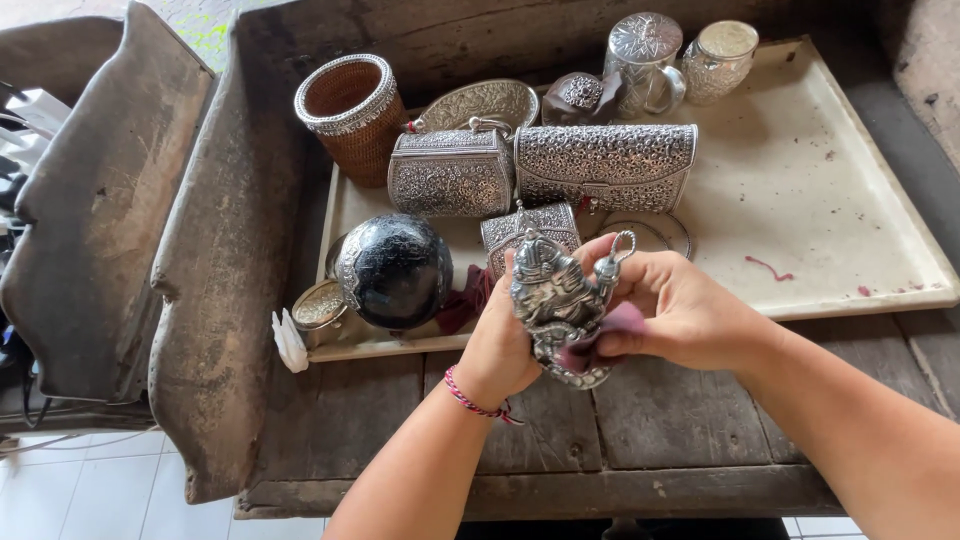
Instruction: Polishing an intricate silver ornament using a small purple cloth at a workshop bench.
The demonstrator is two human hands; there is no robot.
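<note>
Silver figurine (556,300) is gripped at lower centre of the frame by left hand (500,345) and right hand (680,310), purple cloth (610,330) pressed on. Likely heavy, stiff, slippery; base hold judged safest, thin parts avoided.

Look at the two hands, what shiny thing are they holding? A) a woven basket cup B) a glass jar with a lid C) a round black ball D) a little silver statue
D: the left hand and right hand both grip a small silver statue above the wooden table, while the black ball sits untouched on the tray.
</note>
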